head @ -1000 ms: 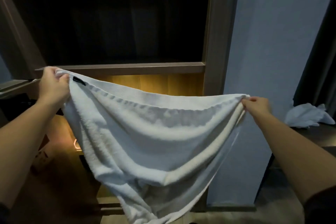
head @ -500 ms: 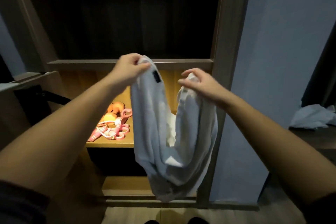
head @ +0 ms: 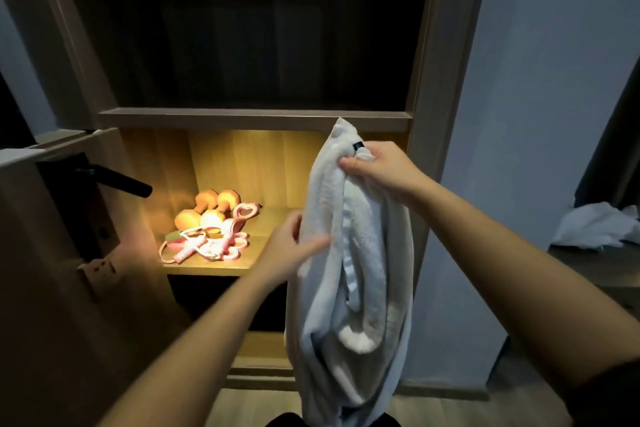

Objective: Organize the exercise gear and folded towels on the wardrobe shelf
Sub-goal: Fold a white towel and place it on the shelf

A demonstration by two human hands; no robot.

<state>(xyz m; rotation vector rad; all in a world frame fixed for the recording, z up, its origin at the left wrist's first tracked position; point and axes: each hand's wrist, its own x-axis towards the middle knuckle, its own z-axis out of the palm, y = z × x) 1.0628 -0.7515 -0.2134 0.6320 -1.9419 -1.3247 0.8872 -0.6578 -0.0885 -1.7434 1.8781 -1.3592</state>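
A white towel point(head: 349, 274), folded in half lengthwise, hangs in front of the wardrobe's right side. My right hand point(head: 379, 172) pinches both top corners together near a small black tag. My left hand point(head: 292, 248) touches the towel's left edge about a third of the way down, fingers curled against the cloth. On the lit wooden shelf point(head: 214, 269) lie orange dumbbells point(head: 207, 210) and a tangle of pink resistance bands point(head: 214, 241), left of the towel.
Above the lit shelf is a dark empty compartment point(head: 249, 28). An open door with a black lever handle point(head: 117, 180) stands at the left. A blue wall is at the right, with another crumpled white cloth point(head: 595, 225) on a dark surface beside it.
The towel was spread wide, then its corners were brought together. Now my right hand alone holds the top, and my left hand has dropped to the towel's left edge.
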